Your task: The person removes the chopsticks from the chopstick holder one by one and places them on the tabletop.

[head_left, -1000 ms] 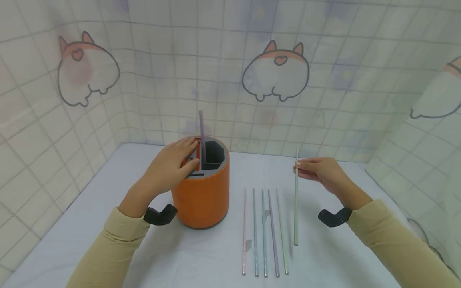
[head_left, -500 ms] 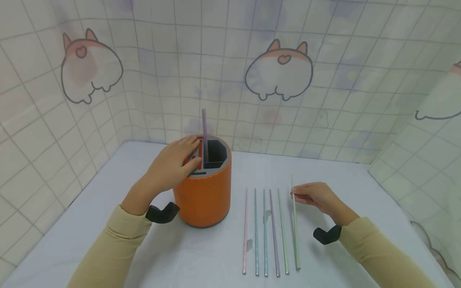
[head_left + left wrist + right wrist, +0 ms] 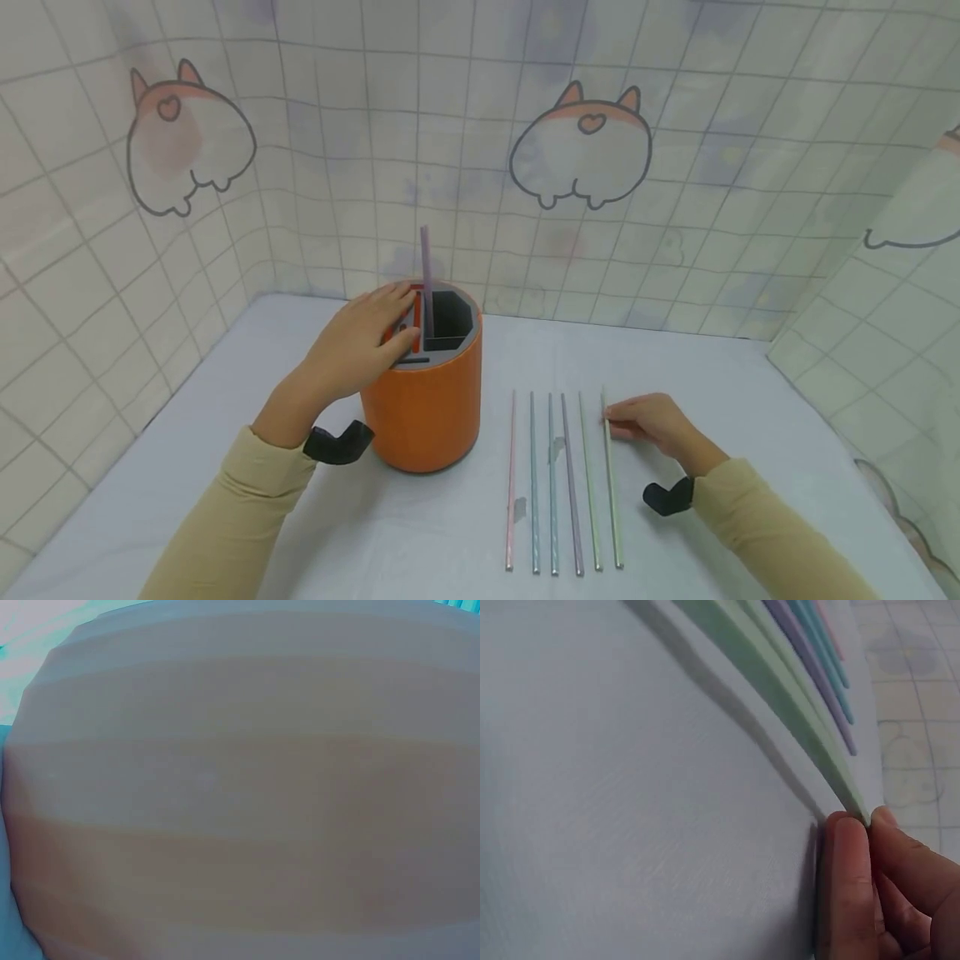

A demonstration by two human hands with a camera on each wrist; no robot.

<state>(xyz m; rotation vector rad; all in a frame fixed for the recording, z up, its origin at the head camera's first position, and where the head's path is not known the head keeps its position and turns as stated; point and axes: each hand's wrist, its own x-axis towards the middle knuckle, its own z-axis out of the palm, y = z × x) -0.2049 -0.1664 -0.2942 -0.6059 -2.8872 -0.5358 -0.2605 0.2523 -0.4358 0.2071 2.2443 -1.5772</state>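
The pale green straw (image 3: pixel 610 479) is long, thin and straight, of a very light mint colour. It lies flat on the white table (image 3: pixel 750 392), as the last one on the right in a row of six straws. Just beside it on the left are a second green straw (image 3: pixel 588 483), a purple straw (image 3: pixel 570 487), two blue straws (image 3: pixel 543 487) and a pink straw (image 3: pixel 511 483), all parallel and close together. In the right wrist view the pale green straw (image 3: pixel 780 694) runs away from the fingers (image 3: pixel 847 885) along the table.

The right hand (image 3: pixel 651 422) is low on the table, with its fingers curled, and it pinches the far end of the pale green straw between the thumb and the fingertips. The rest of the straw stretches toward the near edge of the table, to the left of the right wrist.

The left hand (image 3: pixel 352 350) rests on the top of an orange holder (image 3: pixel 423 408) with its fingers loosely spread over the rim, only touching it. This holder is a round tub with dark compartments, and one purple straw (image 3: pixel 426 267) stands upright inside. The left wrist view shows only the orange wall (image 3: pixel 240 787) of the holder, very near. The pale green straw lies well apart from the left hand, on the other side of the holder.
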